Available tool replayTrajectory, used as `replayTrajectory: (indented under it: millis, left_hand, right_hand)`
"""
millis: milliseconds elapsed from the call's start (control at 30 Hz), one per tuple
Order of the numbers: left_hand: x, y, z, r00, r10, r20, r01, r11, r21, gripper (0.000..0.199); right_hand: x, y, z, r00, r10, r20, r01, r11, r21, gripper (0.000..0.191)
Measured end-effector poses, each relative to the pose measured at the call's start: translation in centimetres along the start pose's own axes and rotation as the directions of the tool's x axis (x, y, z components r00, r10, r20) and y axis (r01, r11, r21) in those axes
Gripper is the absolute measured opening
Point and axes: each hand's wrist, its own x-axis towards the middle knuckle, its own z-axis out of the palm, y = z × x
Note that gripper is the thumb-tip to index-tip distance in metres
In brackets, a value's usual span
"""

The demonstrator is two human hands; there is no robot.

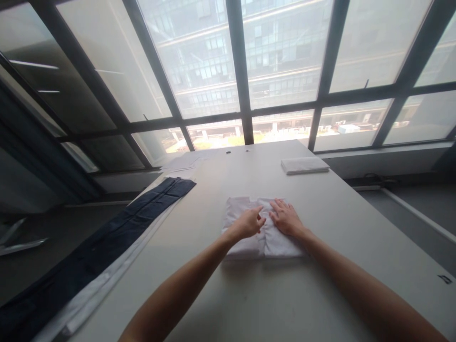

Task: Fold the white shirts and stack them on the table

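A folded white cloth (242, 247) lies on the white table (192, 228) in front of me, with a seam or gap running down its middle. My right hand (285, 217) rests flat on its right half, fingers spread. Over the left half, close to the middle line, is my left hand (251, 222); its fingers are bent and somewhat apart, and nothing shows in them. Whether the left fingertips touch the cloth is hard to tell.
A flat folded white cloth (305, 165) sits at the table's back right. Dark trousers (142, 209) lie along the left edge over white fabric (103, 280). White sheets (181, 163) are at the back left. Large windows (285, 52) stand behind the table.
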Motion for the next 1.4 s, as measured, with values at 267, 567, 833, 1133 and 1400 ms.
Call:
replayTrajectory:
  millis: [267, 567, 833, 1133, 1400]
  left_hand:
    - [-1.9, -5.0, -3.5, 0.927, 0.189, -0.325, -0.076, 0.941, 0.331, 0.044]
    - [-1.6, -8.0, -0.6, 0.958, 0.175, -0.229, -0.039, 0.866, 0.499, 0.064]
    - [-5.8, -2.8, -0.8, 0.940, 0.327, -0.091, -0.247, 0.843, 0.478, 0.056]
    - [-9.5, -4.5, -0.5, 0.904, 0.411, 0.120, -0.413, 0.766, 0.493, 0.078]
    - [-9.4, -4.8, 0.2, 0.906, 0.402, 0.134, -0.414, 0.772, 0.482, 0.061]
  right_hand:
    - [-0.1, -0.1, 0.0, 1.000, -0.007, -0.011, 0.007, 1.000, -0.003, 0.054]
    - [0.0, -0.1, -0.2, 1.000, -0.002, -0.007, 0.002, 1.000, -0.002, 0.055]
    - [-0.1, 0.2, -0.3, 1.000, -0.006, -0.019, 0.006, 1.000, 0.021, 0.054]
    - [4.4, -4.3, -2.3, 0.983, -0.076, -0.169, 0.099, 0.986, 0.133, 0.048]
    - [9.3, -8.4, 0.5, 0.997, -0.081, -0.013, 0.082, 0.984, 0.160, 0.053]
